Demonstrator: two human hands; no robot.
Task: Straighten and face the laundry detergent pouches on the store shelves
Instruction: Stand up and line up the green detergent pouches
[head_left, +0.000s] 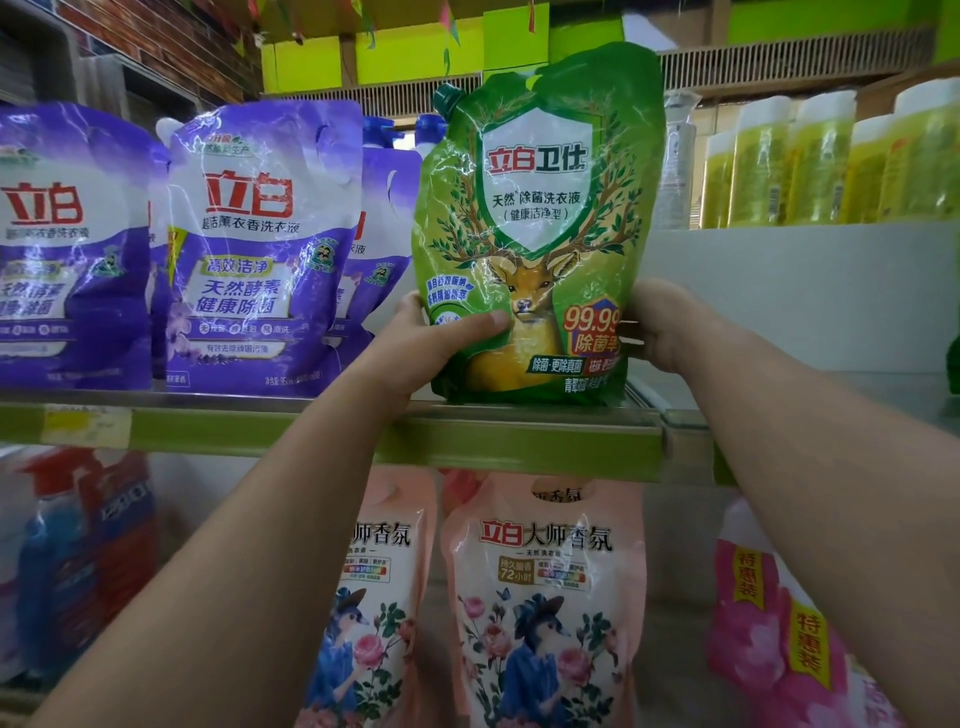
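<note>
A green detergent pouch (540, 218) with a deer and a white shield stands upright on the upper shelf (311, 426), label facing me. My left hand (436, 343) grips its lower left side, thumb across the front. My right hand (665, 327) holds its lower right edge. Purple pouches (260, 244) stand to its left, the nearest one facing front, with another (67, 249) at the far left edge.
Peach-pink flower-print pouches (540, 597) stand on the lower shelf beneath, with a pink pouch (769, 623) to the right and blue and red packs (83, 561) to the left. Yellow-green bottles (821, 161) line the upper right. A white divider panel (805, 291) stands right of the green pouch.
</note>
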